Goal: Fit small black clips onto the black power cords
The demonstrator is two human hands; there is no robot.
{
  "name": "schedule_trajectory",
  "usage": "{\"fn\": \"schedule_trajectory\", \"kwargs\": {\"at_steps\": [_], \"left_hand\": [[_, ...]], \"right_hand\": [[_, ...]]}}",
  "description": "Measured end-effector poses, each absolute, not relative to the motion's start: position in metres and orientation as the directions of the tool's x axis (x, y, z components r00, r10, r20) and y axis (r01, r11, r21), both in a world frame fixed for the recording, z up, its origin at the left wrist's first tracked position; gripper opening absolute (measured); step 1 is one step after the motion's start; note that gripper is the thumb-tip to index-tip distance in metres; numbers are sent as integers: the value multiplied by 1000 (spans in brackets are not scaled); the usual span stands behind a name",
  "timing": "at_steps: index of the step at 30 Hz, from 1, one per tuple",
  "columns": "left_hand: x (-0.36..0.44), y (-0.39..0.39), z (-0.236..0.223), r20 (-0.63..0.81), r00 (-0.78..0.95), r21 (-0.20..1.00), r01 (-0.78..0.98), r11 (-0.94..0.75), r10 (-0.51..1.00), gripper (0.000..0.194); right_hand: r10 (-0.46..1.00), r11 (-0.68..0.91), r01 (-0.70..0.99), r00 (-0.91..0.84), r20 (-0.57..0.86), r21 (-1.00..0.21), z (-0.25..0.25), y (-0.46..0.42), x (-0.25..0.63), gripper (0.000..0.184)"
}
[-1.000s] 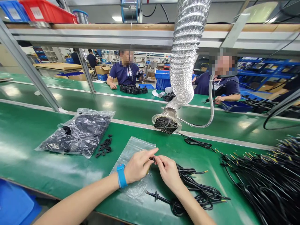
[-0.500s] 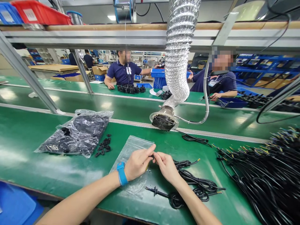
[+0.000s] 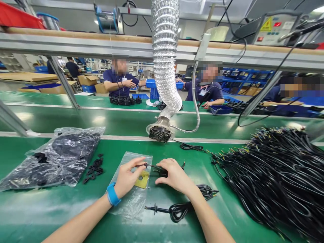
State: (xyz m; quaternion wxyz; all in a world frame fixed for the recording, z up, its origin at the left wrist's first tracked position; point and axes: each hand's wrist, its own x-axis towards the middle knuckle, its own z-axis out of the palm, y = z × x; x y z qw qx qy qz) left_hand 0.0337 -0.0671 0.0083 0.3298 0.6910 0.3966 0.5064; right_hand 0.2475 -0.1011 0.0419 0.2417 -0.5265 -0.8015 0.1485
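Note:
My left hand (image 3: pixel 129 175), with a blue wristband, pinches the end of a black cable (image 3: pixel 152 165) that carries a small black fitting (image 3: pixel 145 165). My right hand (image 3: pixel 173 173) is curled round the coiled part of the same cable, mostly hidden under its fingers. Beneath my left hand lies a clear zip bag (image 3: pixel 126 206), with a yellow square piece (image 3: pixel 142 180) with a hole showing on it. Nearer me lies another coiled black cable (image 3: pixel 177 212) with a fitting near its end. More coiled cable (image 3: pixel 207 190) rests beside my right wrist.
Small black parts (image 3: pixel 94 168) lie beside a large clear bag (image 3: pixel 58 158) of black pieces on the left. A big pile of black cables (image 3: pixel 275 179) covers the right. A fan (image 3: pixel 160 134) on a silver duct (image 3: pixel 165 60) hangs ahead. Co-workers sit across the bench.
My hands have moved apart, and a cable now stretches between them. My right hand has shifted onto the coil. The view has turned to the right.

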Motion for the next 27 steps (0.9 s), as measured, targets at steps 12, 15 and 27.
{"fn": "schedule_trajectory", "kwargs": {"at_steps": [12, 15, 27], "left_hand": [[35, -69, 7, 434, 305, 835, 215, -506, 848, 21], [36, -73, 9, 470, 370, 799, 207, -564, 802, 24], [33, -66, 7, 518, 408, 711, 284, -644, 752, 18]], "right_hand": [[909, 336, 941, -313, 274, -41, 77, -103, 266, 24], [908, 306, 951, -305, 286, 41, 82, -120, 282, 31], [927, 320, 909, -241, 288, -267, -1, -159, 305, 39]]}}
